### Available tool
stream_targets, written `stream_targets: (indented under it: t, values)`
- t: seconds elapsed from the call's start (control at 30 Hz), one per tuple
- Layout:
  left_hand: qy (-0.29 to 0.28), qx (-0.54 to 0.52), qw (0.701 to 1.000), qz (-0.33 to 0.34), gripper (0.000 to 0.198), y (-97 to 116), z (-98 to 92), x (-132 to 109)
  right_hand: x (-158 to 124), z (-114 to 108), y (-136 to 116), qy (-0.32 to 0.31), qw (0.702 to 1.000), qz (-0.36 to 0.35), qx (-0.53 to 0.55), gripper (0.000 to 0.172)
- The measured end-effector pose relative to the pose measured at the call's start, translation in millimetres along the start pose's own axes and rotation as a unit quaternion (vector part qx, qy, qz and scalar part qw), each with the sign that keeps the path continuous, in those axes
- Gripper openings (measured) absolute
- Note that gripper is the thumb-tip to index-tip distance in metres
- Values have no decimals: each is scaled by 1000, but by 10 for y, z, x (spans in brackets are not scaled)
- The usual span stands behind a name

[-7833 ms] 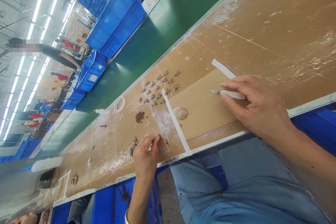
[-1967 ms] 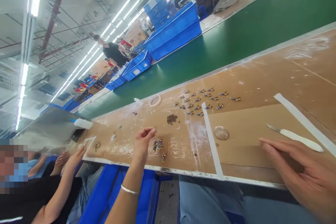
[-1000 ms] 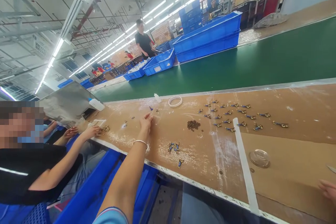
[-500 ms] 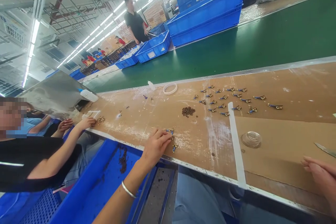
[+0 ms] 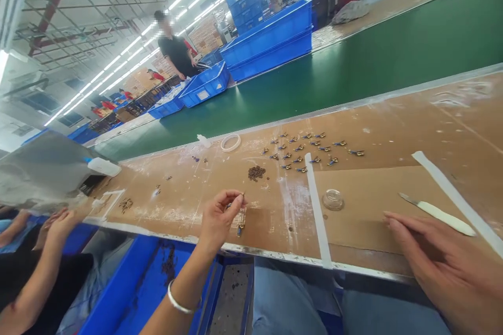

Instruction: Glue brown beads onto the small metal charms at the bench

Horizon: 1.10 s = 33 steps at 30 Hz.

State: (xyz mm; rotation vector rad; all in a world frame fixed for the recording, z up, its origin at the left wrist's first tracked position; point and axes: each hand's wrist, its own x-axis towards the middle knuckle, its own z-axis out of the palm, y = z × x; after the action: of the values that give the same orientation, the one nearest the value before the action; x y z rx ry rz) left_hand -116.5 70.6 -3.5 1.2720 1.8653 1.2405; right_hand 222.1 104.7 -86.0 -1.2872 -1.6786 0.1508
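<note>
My left hand (image 5: 220, 218), a silver bangle on its wrist, is raised a little over the board, thumb and forefinger pinched on a small gold-brown piece (image 5: 243, 197), mostly hidden by the fingertips. Just below lies a small blue-and-gold figure (image 5: 240, 230); another bit of blue shows behind the fingers. Beyond this hand is a pile of small brown discs (image 5: 257, 172). My right hand (image 5: 444, 264) is at the right, its fingers stretched out leftward, with nothing visible in them. A white-handled knife (image 5: 446, 217) lies beside it, and a clear round dish (image 5: 333, 199) stands farther left.
Several blue-and-gold figures (image 5: 297, 159) lie in rows behind the dish. A white ring (image 5: 230, 142) and small bottle (image 5: 203, 140) are near the green belt (image 5: 275, 102). Blue crates (image 5: 271, 47) stand beyond. Co-workers' arms (image 5: 51, 241) are at left; a blue bin (image 5: 133, 282) is below.
My left hand has lifted off the figures, now pinching a small piece. My right hand has come farther into view beside the knife. The whole view has swung right.
</note>
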Motion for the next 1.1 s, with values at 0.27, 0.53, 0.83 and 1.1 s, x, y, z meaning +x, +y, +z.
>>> stream_targets:
  t: [0.27,0.53,0.83,1.1]
  values:
    - [-117,1,993,31,17,399,686,69,161,-10,-66,49,996,-42,61,12]
    - [-158,41,986,35,20,595,987,178,174,-26,-84,58,991,-9,118,18]
    - [-196,75,977,47,25,646,1139,268,150,-21,-34,45,989,-5,141,21]
    - [-217,185,935,210,12,634,1218,345,127,-12,-25,46,987,-1,151,21]
